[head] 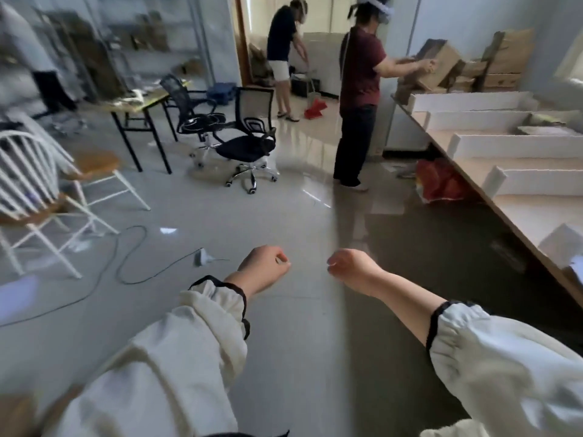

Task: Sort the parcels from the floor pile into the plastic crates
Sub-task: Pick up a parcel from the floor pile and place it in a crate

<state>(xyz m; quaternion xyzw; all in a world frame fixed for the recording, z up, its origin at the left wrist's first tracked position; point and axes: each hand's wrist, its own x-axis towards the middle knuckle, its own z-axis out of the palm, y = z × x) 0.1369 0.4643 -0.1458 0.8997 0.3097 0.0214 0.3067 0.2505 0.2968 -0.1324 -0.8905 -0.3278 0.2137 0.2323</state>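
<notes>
Got both arms stretched out low over the grey floor (315, 342), cream sleeves bunched on the forearms. Loose fist on the left hand (263, 263), fingers curled in, nothing in it. Same story for the right hand (350, 266): fingers tucked in, holding nothing, just beside the left and not touching it.

Off to the left on the floor, a black cable (117, 260) looping toward a small white plug thing (201, 257). Further left, two white spindle-back chairs (28, 171) with wooden seats.

Along the right, a long wooden table (520, 222) with white dividers (517, 146) standing across it. Below its near edge, a red bag (438, 181) on the floor.

Mid-room, two black mesh office chairs (246, 143) beside a black-legged desk (142, 102).

Standing at the long table, a person in a maroon shirt (361, 67), headset on, gripping a cardboard parcel (438, 58). More cardboard parcels (501, 64) stacked on the far end of that table, against the wall.

Behind the office chairs, something blue and crate-like (220, 93) on the floor, too blurry to call. In the doorway, a second person (280, 42) bent over a red dustpan (315, 109).
</notes>
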